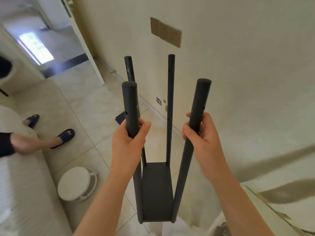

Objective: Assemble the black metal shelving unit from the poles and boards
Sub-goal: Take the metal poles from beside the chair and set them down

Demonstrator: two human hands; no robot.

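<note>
A black shelving frame stands upright in front of me: several black poles rise from one black board [156,189] fixed low down. My left hand [129,142] is wrapped around the near left pole [130,103]. My right hand [202,133] grips the near right pole [199,103]. Behind them, the far left pole [129,68] and the far right pole [171,86] stand free, with small holes along their sides. Another flat black board [121,117] lies on the floor beyond, partly hidden by the left pole.
A cream wall [238,65] with a switch plate [166,32] is close behind the frame. A round white stool [76,183] lies on the tiled floor at left. Another person's slippered feet [65,135] and arm are at far left. A doorway [51,48] opens at upper left.
</note>
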